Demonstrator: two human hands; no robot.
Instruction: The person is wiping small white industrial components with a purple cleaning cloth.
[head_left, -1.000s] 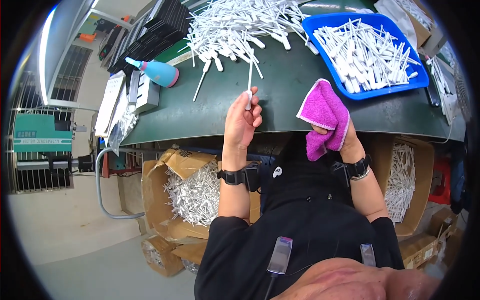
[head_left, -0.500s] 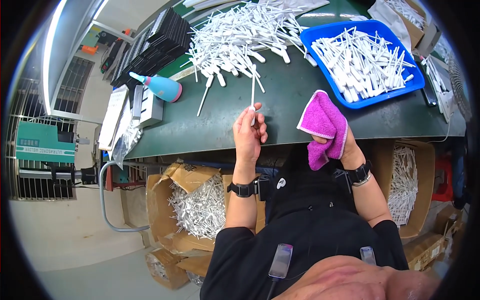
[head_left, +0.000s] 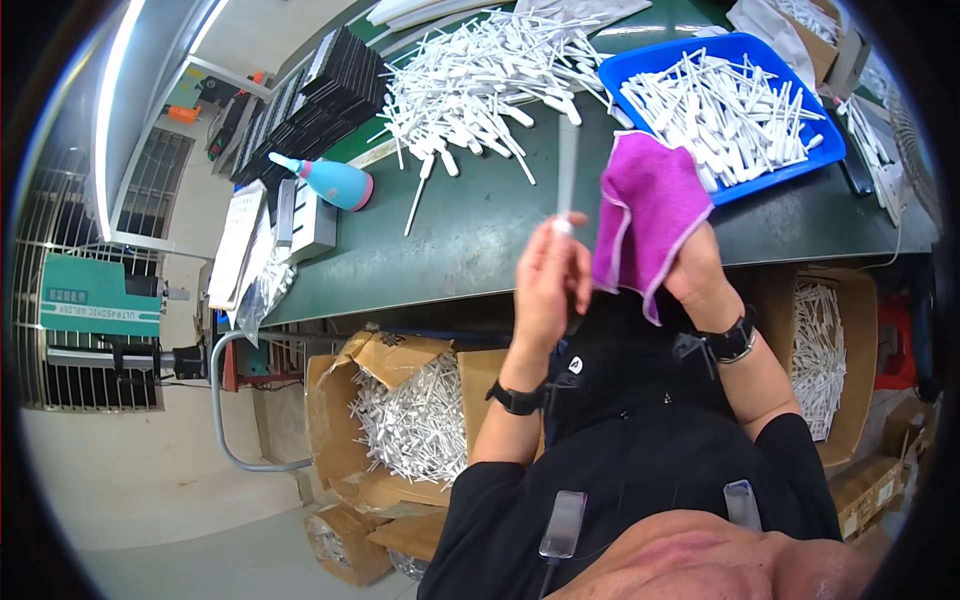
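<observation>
Both hands have shifted in the last half second: the left hand has slid right, closer to the purple cloth, and the right hand has lifted the cloth up and away from the body. Now the cloth hides the near left corner of the blue tray from view; whether they touch, I cannot tell.

One white plastic stick is in the left hand, over the front part of the green table. Its fat end is pinched between the thumb and a finger. The thin end points away from the person. Its long axis runs nearly straight up the view, with the top leaning a tiny bit right. It looks blurry. Just beside it, to the right, is the cloth, not touching it in this view. Cloth covers the right hand's fingers, so I cannot tell how tightly they press.

Past the stick's thin end is a big pile of white sticks, pointing all sorts of ways. Near the pile, one loose stick lies flat, its thin end toward the person and leaning left. More sticks fill the blue tray. Over to the left, a light blue squeeze blower lies on its side, its tip pointing up and left.
</observation>
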